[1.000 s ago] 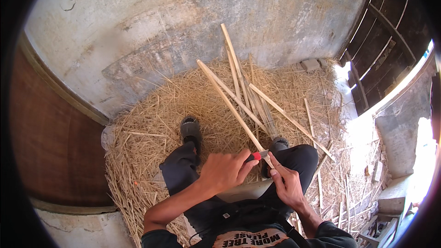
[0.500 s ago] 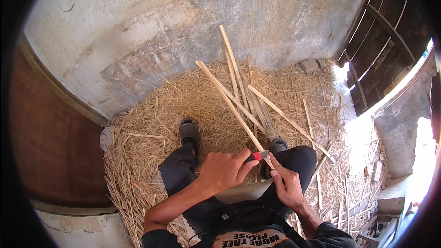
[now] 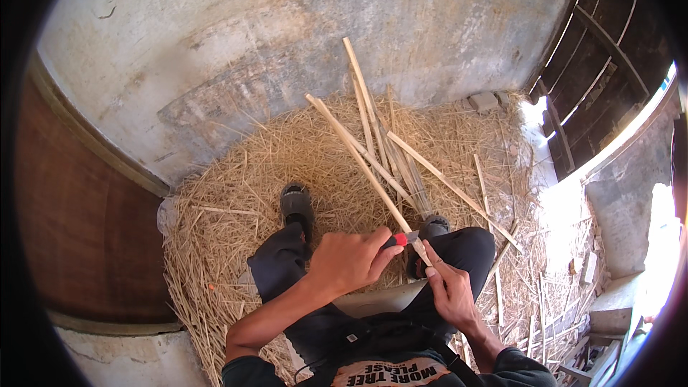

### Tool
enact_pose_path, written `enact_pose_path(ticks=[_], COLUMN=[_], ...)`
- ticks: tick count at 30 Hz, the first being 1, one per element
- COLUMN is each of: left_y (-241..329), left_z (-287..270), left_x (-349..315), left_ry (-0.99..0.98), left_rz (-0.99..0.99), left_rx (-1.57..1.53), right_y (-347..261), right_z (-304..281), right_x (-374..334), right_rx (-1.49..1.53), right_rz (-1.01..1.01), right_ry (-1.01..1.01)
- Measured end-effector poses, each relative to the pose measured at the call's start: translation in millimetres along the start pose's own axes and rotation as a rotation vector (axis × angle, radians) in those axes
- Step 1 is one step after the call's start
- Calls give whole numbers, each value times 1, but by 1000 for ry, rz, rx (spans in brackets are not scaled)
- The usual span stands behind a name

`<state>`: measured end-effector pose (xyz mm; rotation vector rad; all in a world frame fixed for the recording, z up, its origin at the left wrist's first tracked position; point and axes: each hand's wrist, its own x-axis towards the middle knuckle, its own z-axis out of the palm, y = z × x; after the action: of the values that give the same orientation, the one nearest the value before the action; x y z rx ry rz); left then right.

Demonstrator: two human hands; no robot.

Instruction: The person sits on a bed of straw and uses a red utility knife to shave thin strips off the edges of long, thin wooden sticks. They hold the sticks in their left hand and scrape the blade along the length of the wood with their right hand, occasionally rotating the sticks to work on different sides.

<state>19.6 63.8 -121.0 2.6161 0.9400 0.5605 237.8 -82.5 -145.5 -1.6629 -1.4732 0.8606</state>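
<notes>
My left hand (image 3: 345,261) is closed around a red and black utility knife (image 3: 400,240), its blade pointing right. The blade rests against a long pale bamboo strip (image 3: 378,188) close to its near end. My right hand (image 3: 453,292) grips that near end in front of my right thigh, fingers along the strip. From there the strip slants away to the far left, over the straw, its far tip in front of the wall. The exact contact of blade and strip is too small to make out.
Several more strips (image 3: 437,172) lie crossed beyond my right shoe (image 3: 433,227), some leaning toward the stained wall (image 3: 287,36). Loose straw (image 3: 229,186) covers the floor around my left shoe (image 3: 295,204). A brown door (image 3: 93,222) stands left; dark planks (image 3: 598,64) are at the far right.
The knife and my left hand have shifted very slightly along the strip's near end. Both hands keep their holds, and the other strips lie as before.
</notes>
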Motion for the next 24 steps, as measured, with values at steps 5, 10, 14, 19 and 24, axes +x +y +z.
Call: enact_pose_path(ticks=[5,10,14,19,24], left_y=[-4,-5,-4,-5,-5], left_z=[4,2,0,3,2], left_x=[4,8,10,10,13], left_ry=[-24,-40,-24,-10,-3], left_rz=[0,9,15,11,24], left_rx=[11,7,10,14,26], right_y=[-2,-2,-2,-5,3], right_z=[0,-1,-2,-2,2], right_x=[3,4,5,6,7], right_rx=[14,16,18,12,-3], right_rz=[-30,-31,-22,-14,-76], right_ry=[40,37,29,37,83])
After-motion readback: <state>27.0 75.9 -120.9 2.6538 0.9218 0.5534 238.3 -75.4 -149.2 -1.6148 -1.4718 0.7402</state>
